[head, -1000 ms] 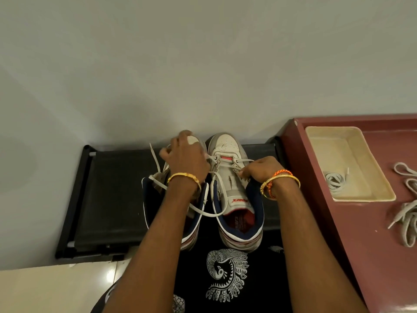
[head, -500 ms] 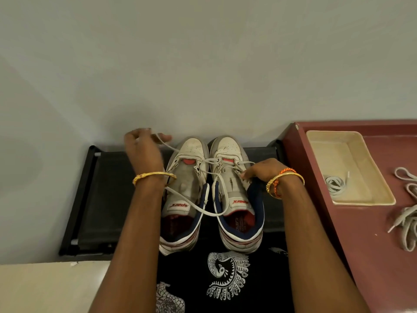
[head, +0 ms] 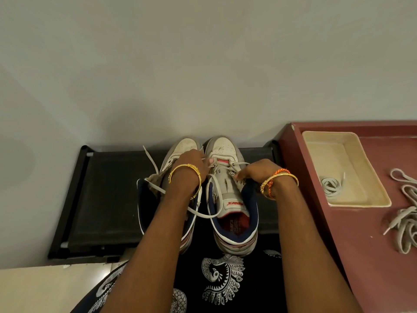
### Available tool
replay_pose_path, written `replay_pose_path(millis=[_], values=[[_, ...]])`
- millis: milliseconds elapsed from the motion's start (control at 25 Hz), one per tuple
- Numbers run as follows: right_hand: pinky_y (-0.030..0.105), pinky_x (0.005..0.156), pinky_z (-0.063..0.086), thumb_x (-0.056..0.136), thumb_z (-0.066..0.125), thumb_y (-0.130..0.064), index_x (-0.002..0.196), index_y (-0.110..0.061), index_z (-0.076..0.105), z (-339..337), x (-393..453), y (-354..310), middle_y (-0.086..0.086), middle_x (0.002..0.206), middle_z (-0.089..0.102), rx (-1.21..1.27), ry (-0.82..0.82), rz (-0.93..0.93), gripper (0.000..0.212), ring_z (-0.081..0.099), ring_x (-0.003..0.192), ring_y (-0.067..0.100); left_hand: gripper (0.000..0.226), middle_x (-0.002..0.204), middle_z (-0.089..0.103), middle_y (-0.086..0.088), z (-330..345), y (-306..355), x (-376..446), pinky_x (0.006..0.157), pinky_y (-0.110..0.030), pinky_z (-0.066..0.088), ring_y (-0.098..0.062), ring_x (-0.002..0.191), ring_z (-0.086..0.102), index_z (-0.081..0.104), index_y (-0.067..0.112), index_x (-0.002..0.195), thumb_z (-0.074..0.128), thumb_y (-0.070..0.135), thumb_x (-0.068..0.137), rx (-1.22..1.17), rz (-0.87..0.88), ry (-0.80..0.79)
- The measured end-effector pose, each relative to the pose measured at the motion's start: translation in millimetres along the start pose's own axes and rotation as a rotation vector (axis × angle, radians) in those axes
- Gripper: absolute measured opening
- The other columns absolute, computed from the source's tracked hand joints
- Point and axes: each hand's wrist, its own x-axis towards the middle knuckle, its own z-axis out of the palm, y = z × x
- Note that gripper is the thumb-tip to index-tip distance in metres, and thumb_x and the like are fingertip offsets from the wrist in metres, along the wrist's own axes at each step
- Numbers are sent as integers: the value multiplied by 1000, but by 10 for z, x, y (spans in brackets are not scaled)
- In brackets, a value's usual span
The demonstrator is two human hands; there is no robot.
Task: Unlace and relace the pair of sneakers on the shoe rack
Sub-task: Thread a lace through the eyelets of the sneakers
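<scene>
Two white, navy and red sneakers stand side by side on the black shoe rack [head: 108,199], toes to the wall. My left hand [head: 191,164] lies over the left sneaker [head: 184,145] and hides its eyelets. Its fingertips pinch the white lace [head: 203,215] by the front eyelets of the right sneaker [head: 225,146]. The lace hangs slack in a loop between the shoes, and one free end trails up over the rack on the left. My right hand [head: 257,171] grips the right sneaker's right eyelet edge with curled fingers.
A maroon table [head: 352,233] stands right of the rack. On it a cream tray [head: 365,177] holds a coiled lace [head: 331,186], and more loose laces [head: 406,224] lie beside it. A plain wall rises behind the rack. Black patterned cloth [head: 223,274] is in the foreground.
Half a second ago my left hand was out to the left, pulling the lace. It is now back over the left sneaker, at the right sneaker's front eyelets. My right hand barely moved.
</scene>
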Motion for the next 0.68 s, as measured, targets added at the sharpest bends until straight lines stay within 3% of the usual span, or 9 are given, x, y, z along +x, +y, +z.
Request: replay_pose_path(millis=[120, 240, 360, 480, 560, 680], values=[[25, 51, 42, 78, 72, -8, 110, 5, 62, -1, 12, 10, 13, 98, 62, -14, 16, -18, 35, 54, 71, 18, 24, 105, 69, -10, -10, -67, 33, 87, -34, 48, -27, 97, 61, 71, 12, 105, 62, 28, 88, 4, 21, 31], [25, 50, 40, 79, 70, -7, 109, 5, 62, -4, 3, 17, 12, 95, 61, 0, 15, -15, 34, 53, 69, 17, 15, 107, 65, -7, -73, -161, 12, 91, -39, 46, -25, 100, 59, 72, 16, 95, 61, 23, 87, -65, 41, 176], [25, 50, 40, 80, 70, -8, 109, 3, 62, -13, 3, 17, 12, 98, 62, 7, 13, -6, 33, 54, 70, 17, 6, 123, 46, -8, -274, -275, -55, 98, -42, 42, -21, 103, 53, 62, 13, 92, 56, 14, 90, -332, -22, 472], [25, 50, 41, 80, 71, -9, 109, 3, 62, -10, 9, 11, 11, 96, 62, 11, 13, 6, 33, 55, 71, 17, 13, 122, 52, -10, -481, -403, -115, 92, -30, 47, -18, 102, 55, 58, 7, 102, 48, 12, 95, -709, -130, 712], [26, 51, 42, 79, 71, -10, 109, 3, 62, -7, 12, 9, 11, 98, 62, 7, 14, 11, 33, 55, 72, 18, 10, 110, 63, -6, -516, -388, -160, 89, -27, 51, -14, 95, 62, 55, 10, 99, 45, 11, 96, -1040, -157, 724], [26, 51, 42, 80, 71, -10, 109, 2, 62, 1, -6, 2, 12, 100, 62, -2, 22, 22, 33, 55, 72, 19, 20, 82, 59, -3, -505, -269, -155, 64, -27, 57, -12, 60, 61, 45, 18, 84, 36, 7, 98, -1303, -112, 577]])
